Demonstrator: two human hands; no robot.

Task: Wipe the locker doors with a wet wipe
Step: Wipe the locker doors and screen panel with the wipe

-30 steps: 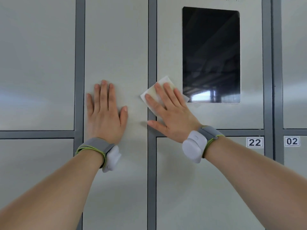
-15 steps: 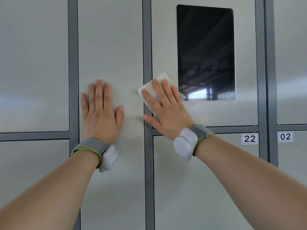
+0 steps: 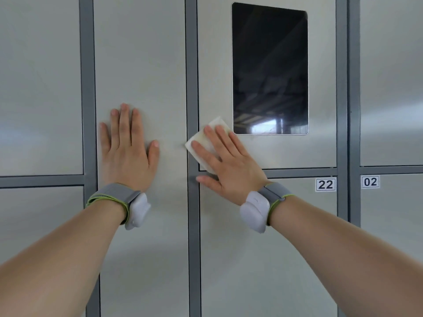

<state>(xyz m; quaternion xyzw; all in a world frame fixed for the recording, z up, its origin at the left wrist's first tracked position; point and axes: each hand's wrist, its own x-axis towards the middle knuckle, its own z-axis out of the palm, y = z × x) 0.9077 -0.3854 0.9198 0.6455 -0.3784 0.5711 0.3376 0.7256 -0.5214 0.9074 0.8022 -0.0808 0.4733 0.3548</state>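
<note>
The right hand (image 3: 229, 165) is pressing the wet wipe (image 3: 198, 138) flat on a locker door (image 3: 320, 152), fingers straight and a little spread. The wipe is lying under these fingers, showing past the fingertips and reaching over the grey frame strip (image 3: 191, 76). A dark screen (image 3: 270, 69) is just right of the fingertips. The left hand (image 3: 128, 154) is resting flat on the next door (image 3: 142, 65), fingers straight and close, holding nothing.
</note>
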